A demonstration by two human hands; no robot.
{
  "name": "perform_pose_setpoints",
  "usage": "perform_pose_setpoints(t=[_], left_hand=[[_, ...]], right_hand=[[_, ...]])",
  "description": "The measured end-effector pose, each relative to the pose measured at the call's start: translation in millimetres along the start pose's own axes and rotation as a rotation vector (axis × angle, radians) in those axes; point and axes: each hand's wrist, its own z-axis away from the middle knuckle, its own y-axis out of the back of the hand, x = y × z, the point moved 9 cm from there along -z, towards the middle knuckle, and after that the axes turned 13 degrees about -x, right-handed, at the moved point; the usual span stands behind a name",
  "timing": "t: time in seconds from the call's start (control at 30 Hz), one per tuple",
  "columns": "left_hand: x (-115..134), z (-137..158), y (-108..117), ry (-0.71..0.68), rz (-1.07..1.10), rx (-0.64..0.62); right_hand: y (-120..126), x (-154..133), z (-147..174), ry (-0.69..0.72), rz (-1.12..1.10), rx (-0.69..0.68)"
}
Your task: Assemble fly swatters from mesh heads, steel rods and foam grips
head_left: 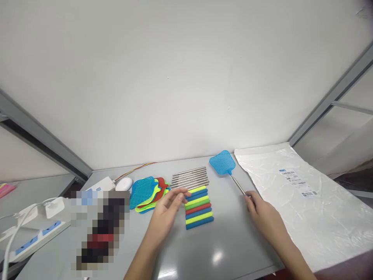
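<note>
My right hand (264, 214) is closed around the metal rod of a fly swatter with a blue mesh head (222, 162). The swatter points up and left, and the hand hides its lower end. My left hand (166, 210) is loosely curled, thumb apart from the fingers, with its fingertips at the left ends of a row of coloured foam-like grips (199, 209). These are blue, yellow, green and red and lie side by side. Behind them is a row of silver metal rods (190, 177). Left of that hand lies a pile of swatter heads (144, 192) in blue, yellow, red and green.
A white plastic mailer bag (305, 202) with a label covers the right side of the grey table (230, 249). On the left are power strips (37, 237) with cables, a round white device (124, 184) and a blurred-out dark object (101, 229). A white wall stands behind.
</note>
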Motion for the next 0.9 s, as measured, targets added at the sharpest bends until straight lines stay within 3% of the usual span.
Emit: perform_pose_setpoints(t=[0.1, 0.2, 0.33, 0.5, 0.63, 0.7, 0.8, 0.9], left_hand=[[-4.3, 13.3, 42.3, -0.050, -0.063, 0.267], [-16.7, 29.9, 59.6, -0.050, -0.137, 0.403], [-23.2, 41.4, 45.9, -0.037, -0.379, 0.341], [-13.8, 38.9, 9.4, -0.113, -0.575, 0.137], [-8.0, 36.8, 1.2, -0.185, -0.706, 0.115], [-2.2, 41.2, 11.6, -0.223, -0.782, 0.217], [12.5, 54.8, 40.7, -0.236, -0.900, 0.471], [22.5, 58.6, 69.6, -0.104, -1.040, 0.614]], right_hand=[[-2.4, 0.4, -14.0, -0.079, 0.161, 0.025], [-9.6, -7.9, -21.8, -0.057, 0.200, 0.025], [-15.0, -12.5, -23.2, -0.026, 0.217, 0.047], [-12.6, -13.8, -20.8, 0.022, 0.282, 0.120], [-2.6, -42.2, -12.7, 0.139, 0.338, 0.237], [-6.4, -69.6, -7.6, 0.265, 0.311, 0.198], [-22.5, -114.0, 1.4, 0.473, 0.275, 0.052], [-36.7, -144.4, 5.9, 0.600, 0.313, -0.037]])
